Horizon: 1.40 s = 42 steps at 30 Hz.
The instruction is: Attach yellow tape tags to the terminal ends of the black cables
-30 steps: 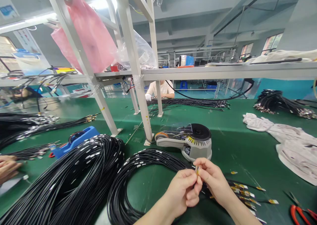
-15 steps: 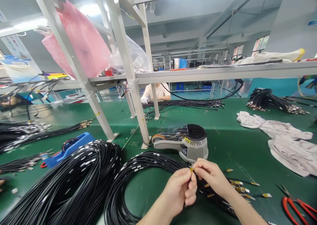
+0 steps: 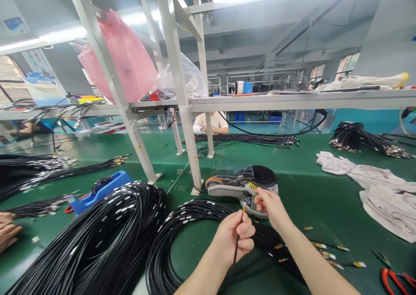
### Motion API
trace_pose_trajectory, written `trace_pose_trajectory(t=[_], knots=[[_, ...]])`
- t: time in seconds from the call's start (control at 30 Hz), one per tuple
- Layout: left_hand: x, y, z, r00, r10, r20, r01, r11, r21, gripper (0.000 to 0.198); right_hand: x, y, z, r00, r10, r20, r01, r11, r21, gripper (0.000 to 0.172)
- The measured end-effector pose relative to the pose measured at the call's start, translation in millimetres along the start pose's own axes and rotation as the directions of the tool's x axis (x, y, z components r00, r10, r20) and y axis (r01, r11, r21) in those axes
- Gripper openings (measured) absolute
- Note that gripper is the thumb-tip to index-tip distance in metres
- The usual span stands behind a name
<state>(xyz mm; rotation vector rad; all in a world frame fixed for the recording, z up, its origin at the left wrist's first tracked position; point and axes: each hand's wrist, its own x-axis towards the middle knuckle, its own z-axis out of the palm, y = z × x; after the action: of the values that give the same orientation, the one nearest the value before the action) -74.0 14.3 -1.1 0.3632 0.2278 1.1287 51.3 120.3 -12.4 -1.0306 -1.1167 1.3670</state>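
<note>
My left hand (image 3: 234,234) is closed around a black cable (image 3: 236,245), whose end with a small yellow wrap (image 3: 244,207) points up above the fingers. To its right, my right hand (image 3: 268,204) reaches over the front of the round grey tape dispenser (image 3: 227,191), its thumb and forefinger near the yellow marks; whether anything is between them is too small to tell. Below the hands lies a large coil of black cables (image 3: 159,243). Several cable ends with yellow tape (image 3: 328,255) spread out to the right of my right forearm.
Another thick cable bundle (image 3: 130,217) and a blue tape holder (image 3: 104,191) are on the left. White gloves (image 3: 383,182) and red-handled scissors (image 3: 394,280) lie right. Shelf posts (image 3: 186,126) rise behind. A person (image 3: 212,122) sits across; another person's hand (image 3: 8,232) shows far left.
My right hand has parted from my left hand and moved up to the dispenser. My left hand still grips the cable, its end now uncovered. The view has shifted, revealing more on the left.
</note>
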Motion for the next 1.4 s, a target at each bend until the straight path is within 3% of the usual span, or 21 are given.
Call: trace_pose_trajectory(t=[0.13,0.33,0.47,0.57,0.63,0.73,0.8,0.87,1.0,1.1,1.23,1.3,1.4], knots=[[-1,9,-4.8,0.996,0.015,0.082,0.0,0.985,-0.174,0.021,3,-2,19,0.997,0.033,-0.072,-0.024,0.992,0.123,0.034],[-4,13,-4.5,0.992,0.065,0.105,-0.043,0.979,-0.2,0.021,4,1,29,0.99,0.04,-0.133,-0.009,0.974,0.228,0.029],[-4,13,-1.9,0.994,0.096,0.056,-0.089,0.991,-0.102,0.022,4,4,29,0.987,0.046,-0.151,-0.008,0.969,0.246,0.027],[0,9,-0.5,0.984,0.166,-0.058,-0.154,0.974,0.168,0.022,1,-1,31,0.991,0.032,-0.132,0.004,0.966,0.26,0.026],[4,5,-1.4,0.956,0.253,-0.147,-0.145,0.846,0.513,0.02,-7,-9,33,0.995,0.003,-0.099,0.023,0.963,0.267,0.025],[8,-8,-6.7,0.921,0.344,-0.182,0.019,0.427,0.904,0.016,-29,-28,34,0.999,-0.046,-0.017,0.049,0.964,0.262,0.023],[7,-21,-11.2,0.942,0.281,-0.184,0.13,0.199,0.971,0.015,-47,-41,28,0.996,-0.071,0.057,0.055,0.968,0.246,0.023],[4,-37,-13.5,0.967,0.196,-0.165,0.168,0.002,0.986,0.017,-63,-49,14,0.982,-0.102,0.156,0.072,0.979,0.191,0.021],[-8,-64,-8.2,0.995,0.09,-0.052,0.083,-0.391,0.917,0.034,-81,-44,-31,0.973,-0.076,0.216,0.074,0.997,0.015,0.016],[-17,-78,-3.0,0.996,-0.085,-0.005,-0.039,-0.504,0.863,0.04,-89,-27,-68,0.986,-0.027,0.166,0.042,0.995,-0.091,0.016],[-22,-92,-4.6,0.971,-0.239,0.009,-0.152,-0.588,0.794,0.028,-101,-4,-101,0.995,0.026,0.093,-0.016,0.994,-0.109,0.017],[-23,-99,-7.4,0.971,-0.241,0.008,-0.152,-0.587,0.795,0.019,-107,5,-109,0.996,0.053,0.075,-0.046,0.995,-0.094,0.016],[-24,-102,-10.9,0.978,-0.197,0.071,-0.161,-0.491,0.856,0.009,-113,14,-111,0.995,0.085,0.061,-0.08,0.994,-0.074,0.013]])
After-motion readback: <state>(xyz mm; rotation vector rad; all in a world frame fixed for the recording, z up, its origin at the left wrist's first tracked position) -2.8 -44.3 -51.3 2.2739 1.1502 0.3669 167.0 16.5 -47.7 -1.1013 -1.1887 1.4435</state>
